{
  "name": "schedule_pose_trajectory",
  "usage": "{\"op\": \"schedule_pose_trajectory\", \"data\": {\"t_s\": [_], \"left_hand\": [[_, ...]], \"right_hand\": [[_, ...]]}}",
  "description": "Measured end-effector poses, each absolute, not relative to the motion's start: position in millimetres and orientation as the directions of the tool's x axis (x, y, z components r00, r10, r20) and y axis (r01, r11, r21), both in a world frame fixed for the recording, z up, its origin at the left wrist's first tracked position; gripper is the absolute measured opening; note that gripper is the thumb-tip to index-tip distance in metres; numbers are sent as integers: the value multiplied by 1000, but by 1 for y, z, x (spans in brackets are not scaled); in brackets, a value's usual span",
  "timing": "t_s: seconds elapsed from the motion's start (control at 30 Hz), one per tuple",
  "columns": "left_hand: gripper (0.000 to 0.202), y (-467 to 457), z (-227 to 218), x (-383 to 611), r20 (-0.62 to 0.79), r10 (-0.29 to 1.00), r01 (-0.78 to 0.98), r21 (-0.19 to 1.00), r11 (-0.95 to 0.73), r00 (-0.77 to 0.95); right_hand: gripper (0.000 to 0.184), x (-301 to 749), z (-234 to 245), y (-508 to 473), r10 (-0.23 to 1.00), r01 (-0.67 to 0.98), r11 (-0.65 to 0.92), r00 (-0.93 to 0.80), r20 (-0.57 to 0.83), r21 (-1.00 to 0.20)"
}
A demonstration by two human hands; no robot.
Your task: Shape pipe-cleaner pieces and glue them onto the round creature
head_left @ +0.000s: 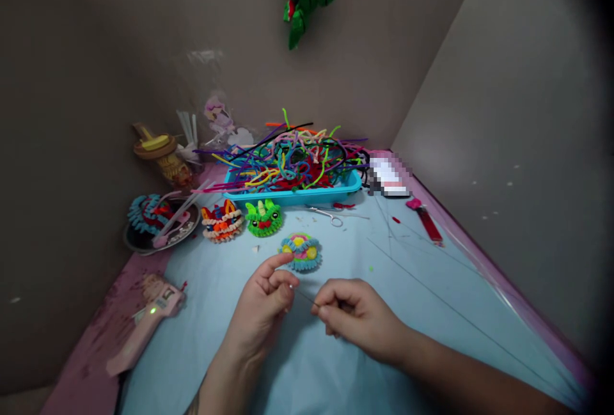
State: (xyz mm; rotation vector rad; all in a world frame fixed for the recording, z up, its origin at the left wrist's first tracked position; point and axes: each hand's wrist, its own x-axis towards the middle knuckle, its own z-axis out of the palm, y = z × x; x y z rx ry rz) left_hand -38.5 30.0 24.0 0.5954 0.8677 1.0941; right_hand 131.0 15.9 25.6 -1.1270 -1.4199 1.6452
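Note:
My left hand (266,303) and my right hand (352,316) meet over the light blue table cover (407,293), both with fingers pinched. Between them runs a thin wire or needle (305,298), too fine to name surely; each hand pinches one end. Just beyond my left forefinger lies a round blue, pink and yellow pipe-cleaner piece (301,251). Further back stand a green pipe-cleaner figure (263,217) and an orange and white one (221,221).
A blue tray (292,196) heaped with coloured pipe cleaners sits at the back. Small scissors (329,214) lie before it. A pink glue gun (146,324) with a green light lies at left, a dark bowl (156,226) behind it. A red tool (426,220) lies right.

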Motion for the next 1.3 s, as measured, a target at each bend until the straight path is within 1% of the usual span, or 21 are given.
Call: {"op": "schedule_pose_trajectory", "data": {"t_s": [0.27, 0.57, 0.8, 0.97, 1.13, 1.3], "left_hand": [[50, 31, 23, -41, -272, 933, -544, 759, 358, 234], [49, 30, 25, -41, -273, 924, -555, 740, 380, 268], [40, 31, 25, -39, -261, 925, -560, 739, 375, 275], [36, 31, 26, -37, -276, 926, -559, 739, 376, 258], [31, 30, 24, -38, -297, 916, -568, 719, 400, 269], [30, 31, 23, -38, -302, 913, -597, 691, 408, 274]], "right_hand": [[7, 131, 22, 15, 901, 36, -177, -396, -176, -984], [7, 131, 21, 15, 894, 32, -179, -412, -176, -983], [9, 130, 25, 16, 889, 50, -199, -411, -202, -979], [9, 129, 26, 16, 884, 28, -233, -410, -224, -972], [9, 130, 25, 15, 881, 20, -245, -413, -231, -969], [10, 130, 24, 15, 881, 0, -255, -411, -233, -967]]}}
